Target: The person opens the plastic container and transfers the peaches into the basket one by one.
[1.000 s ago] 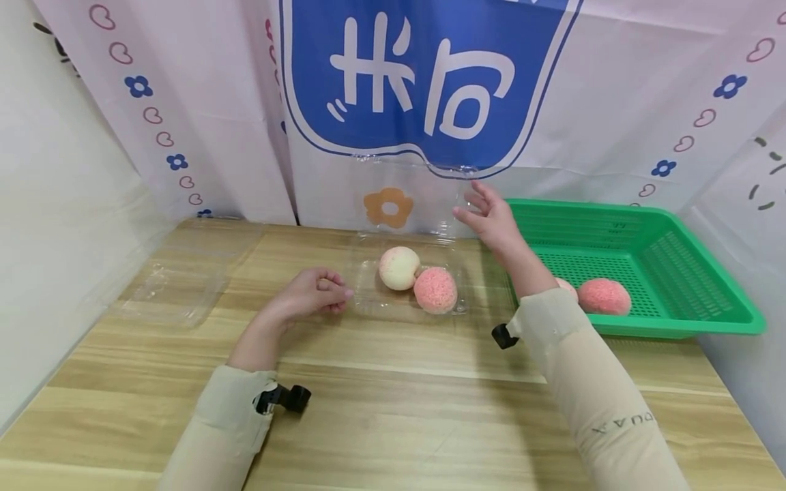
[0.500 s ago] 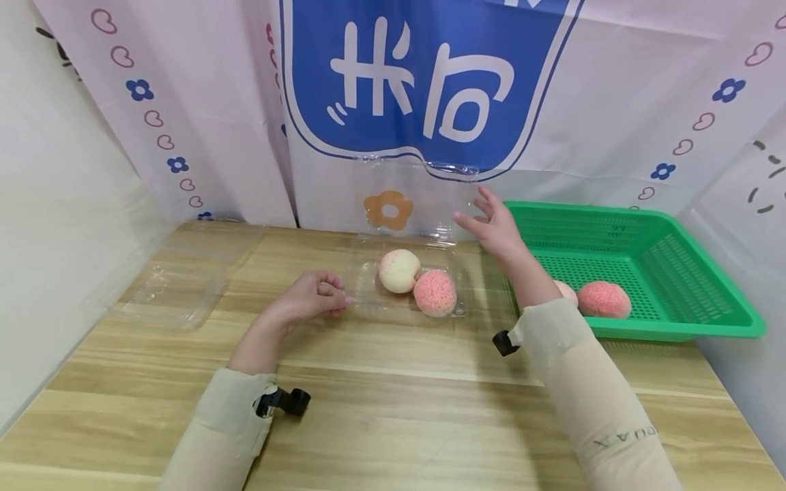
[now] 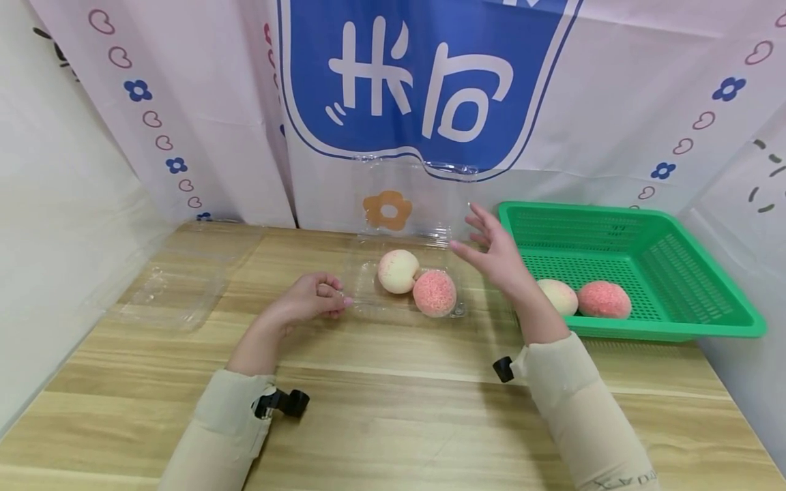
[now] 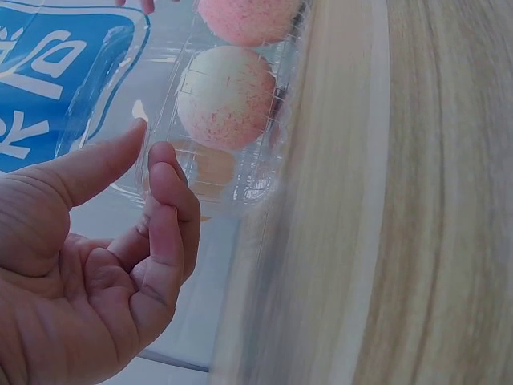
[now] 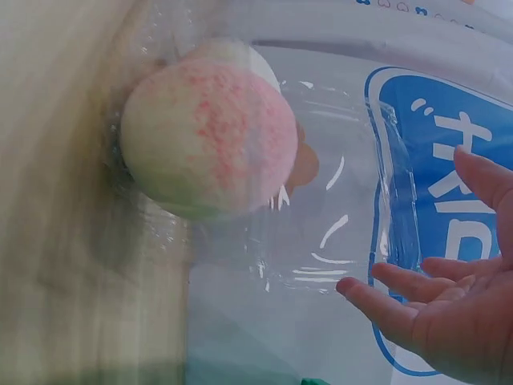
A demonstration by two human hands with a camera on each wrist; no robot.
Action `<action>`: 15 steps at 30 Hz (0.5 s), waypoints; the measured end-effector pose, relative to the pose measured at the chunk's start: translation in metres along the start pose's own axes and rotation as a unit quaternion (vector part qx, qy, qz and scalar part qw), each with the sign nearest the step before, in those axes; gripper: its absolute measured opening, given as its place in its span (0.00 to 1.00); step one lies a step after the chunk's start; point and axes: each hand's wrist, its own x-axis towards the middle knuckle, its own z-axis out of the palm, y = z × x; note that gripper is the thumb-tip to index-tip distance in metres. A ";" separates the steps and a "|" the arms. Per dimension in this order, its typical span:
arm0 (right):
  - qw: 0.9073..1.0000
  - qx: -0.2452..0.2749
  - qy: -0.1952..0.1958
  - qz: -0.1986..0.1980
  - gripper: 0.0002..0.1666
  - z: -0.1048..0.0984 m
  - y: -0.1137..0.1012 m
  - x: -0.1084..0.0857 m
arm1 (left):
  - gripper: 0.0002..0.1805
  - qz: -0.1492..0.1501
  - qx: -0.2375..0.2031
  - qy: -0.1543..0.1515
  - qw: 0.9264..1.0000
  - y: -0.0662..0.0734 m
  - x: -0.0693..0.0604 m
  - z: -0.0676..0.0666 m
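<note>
An open clear plastic clamshell box (image 3: 368,305) sits mid-table, its lid raised against the cloth behind. Two peaches lie in it: a pale one (image 3: 398,271) at the left and a pink one (image 3: 434,293) at the front right. At the box's left edge, my left hand (image 3: 310,296) pinches the rim between thumb and forefinger, as the left wrist view shows. My right hand (image 3: 497,256) hovers right of the box and lid, fingers spread and holding nothing. In the right wrist view, a peach (image 5: 212,140) partly covers the other one.
A green basket (image 3: 675,329) stands at the right, holding a pale peach (image 3: 560,297) and a pink peach (image 3: 604,300). Another open clear box (image 3: 178,317) lies at the left. A printed cloth (image 3: 233,150) hangs behind the table.
My right hand has come down and back slightly from beside the raised lid, showing more of the pale peach in the basket. The left hand and the box have stayed put.
</note>
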 end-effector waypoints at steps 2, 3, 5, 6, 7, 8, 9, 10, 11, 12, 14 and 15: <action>1.000 -0.002 -0.010 -0.005 0.52 0.006 0.003 -0.004 | 0.23 0.001 0.000 -0.001 1.000 0.000 0.000 0.000; 1.000 -0.006 -0.015 -0.006 0.52 0.008 0.004 -0.005 | 0.23 0.001 0.000 -0.001 1.000 0.000 0.000 0.000; 1.000 -0.014 -0.025 -0.008 0.52 0.014 0.008 -0.007 | 0.23 0.000 -0.001 -0.001 1.000 0.000 0.000 0.000; 0.999 -0.017 -0.031 -0.009 0.53 0.016 0.010 -0.008 | 0.23 0.000 -0.001 -0.002 1.000 0.000 0.000 0.000; 0.999 -0.018 -0.036 -0.009 0.53 0.018 0.012 -0.008 | 0.24 -0.001 -0.001 -0.001 1.000 0.000 0.000 0.000; 0.999 -0.019 -0.040 -0.009 0.53 0.021 0.014 -0.009 | 0.24 -0.002 -0.001 -0.001 1.000 0.000 0.000 0.000; 0.999 -0.020 -0.045 -0.008 0.53 0.023 0.016 -0.009 | 0.24 -0.002 -0.001 -0.001 1.000 0.000 0.000 0.000; 0.999 -0.019 -0.050 -0.008 0.53 0.025 0.018 -0.009 | 0.24 -0.003 0.000 -0.001 1.000 0.000 0.000 0.000; 0.998 -0.017 -0.057 -0.009 0.53 0.026 0.020 -0.009 | 0.24 -0.003 0.001 -0.001 1.000 0.000 0.000 0.000; 0.998 -0.015 -0.064 -0.011 0.53 0.028 0.022 -0.009 | 0.24 -0.003 0.001 -0.001 1.000 0.000 0.000 0.000; 0.997 -0.015 -0.079 -0.015 0.53 0.031 0.026 -0.008 | 0.23 -0.004 0.001 -0.002 1.000 0.000 0.000 0.000; 0.996 -0.014 -0.086 -0.018 0.53 0.032 0.027 -0.008 | 0.23 -0.004 0.001 -0.002 1.000 -0.001 0.000 0.000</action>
